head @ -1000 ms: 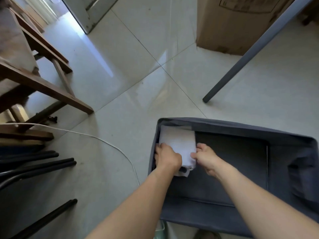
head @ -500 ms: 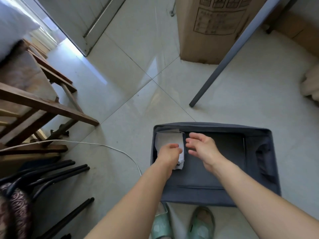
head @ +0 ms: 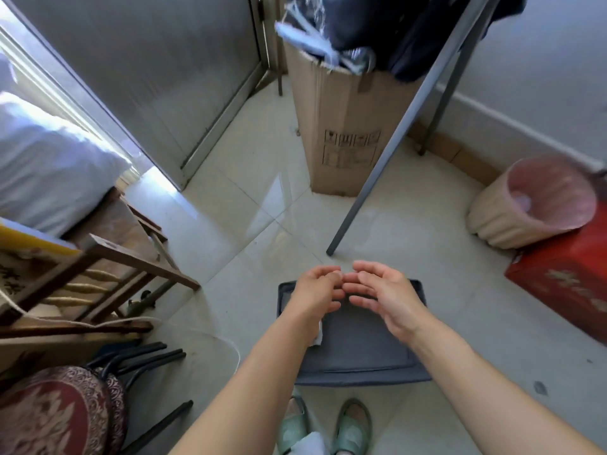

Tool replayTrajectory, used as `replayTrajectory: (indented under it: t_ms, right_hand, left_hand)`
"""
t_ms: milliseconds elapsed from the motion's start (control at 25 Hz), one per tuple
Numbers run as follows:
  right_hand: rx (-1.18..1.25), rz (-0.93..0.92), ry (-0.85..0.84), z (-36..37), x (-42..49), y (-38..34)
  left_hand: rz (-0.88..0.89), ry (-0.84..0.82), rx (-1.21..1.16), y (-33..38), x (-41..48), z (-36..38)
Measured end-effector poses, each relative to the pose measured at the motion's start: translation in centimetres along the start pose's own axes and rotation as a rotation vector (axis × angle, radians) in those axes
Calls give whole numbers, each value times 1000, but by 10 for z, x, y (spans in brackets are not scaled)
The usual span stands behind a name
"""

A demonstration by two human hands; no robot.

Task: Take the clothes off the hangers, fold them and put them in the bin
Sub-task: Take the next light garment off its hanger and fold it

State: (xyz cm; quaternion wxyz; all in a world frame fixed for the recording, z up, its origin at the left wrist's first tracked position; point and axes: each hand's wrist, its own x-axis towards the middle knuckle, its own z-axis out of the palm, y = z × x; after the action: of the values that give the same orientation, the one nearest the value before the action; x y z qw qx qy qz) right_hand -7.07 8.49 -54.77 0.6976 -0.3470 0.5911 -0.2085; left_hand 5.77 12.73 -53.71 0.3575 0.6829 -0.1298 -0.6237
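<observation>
Held the left grip [head: 317, 292] over the far left part of the bin [head: 361, 377], just below the middle of the frame. Curled its fingers loosely inward, with nothing between them. Held the right grip [head: 381, 293] just beside it, to the right, over the bin's far edge. Left that one wide, fingers relaxed and slightly bent, palm turned toward the left grip, nothing in it. Set the fingertips of the two close together; could not tell whether touching.

Saw only a sliver of the white cloth [head: 318, 336], inside the bin at its left side, mostly hidden under the left forearm. Found the grey bin on the tiled floor [head: 249, 231], low centre, with green slippers [head: 292, 425] just below it at the bottom edge.

Saw dark clothes [head: 394, 27] hanging at the top of the frame, over a cardboard box [head: 341, 126]. Noted a grey pole [head: 394, 136] slanting from the upper right down to the floor just above the grips.

Found a beige wastebasket [head: 492, 221] with a pink liner at the right edge, touching a red box [head: 565, 284] below it. Saw a wooden chair [head: 108, 267] at the left, a white pillow [head: 49, 165] above it, and a red patterned cushion [head: 52, 418] in the lower left corner.
</observation>
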Motion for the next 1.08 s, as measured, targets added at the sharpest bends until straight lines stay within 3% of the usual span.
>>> replayTrajectory:
  t_ms: [320,640,880,1080]
  right_hand:
    - [53,-308,34,-22,-157,-147]
    - [109,-654,105,-44,-291,-251]
    - [36,-945,322,-70,-371,-308]
    - [-172,-1085,609,-99,-407,-334]
  left_hand:
    - [282,-132,74,134,-153,39]
    - [608,-334,103,238,-281,75]
    - [804,-509,90,283,-348,121]
    - [815,-638,115,298,-385,158]
